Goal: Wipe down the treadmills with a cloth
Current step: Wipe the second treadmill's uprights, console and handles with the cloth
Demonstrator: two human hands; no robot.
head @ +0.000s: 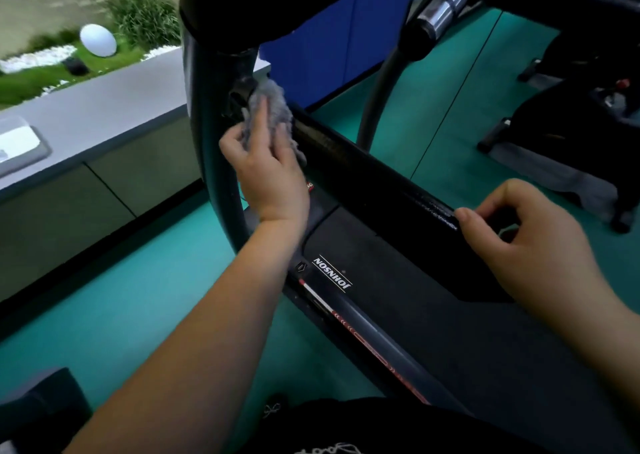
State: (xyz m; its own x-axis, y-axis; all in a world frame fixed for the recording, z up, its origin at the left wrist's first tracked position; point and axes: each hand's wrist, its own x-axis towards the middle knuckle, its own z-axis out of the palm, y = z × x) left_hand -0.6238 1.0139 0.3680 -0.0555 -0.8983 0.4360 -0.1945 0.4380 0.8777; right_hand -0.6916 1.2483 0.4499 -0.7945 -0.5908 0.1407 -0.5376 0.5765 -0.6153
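Out on the far left, a white globe lamp is sitting in the grass beyond a grey ledge, and the teal floor is stretching below it. Moving in, the treadmill is filling the middle of the view, its curved black upright rising on the left side. Right at the joint where that upright meets the black crossbar, the left hand is pressing a fluffy grey cloth against the frame. Its grip is pinching the cloth, with fingers laid over the top and the thumb tucked in at the left. Below, the white JOHNSON label is showing upside down on the dark deck. Further right, the right hand is holding the crossbar's lower end, its grip closed around it, thumb on the near face and fingers curling over the far edge. At the far right, another dark machine is standing on the floor, well apart from the hands.
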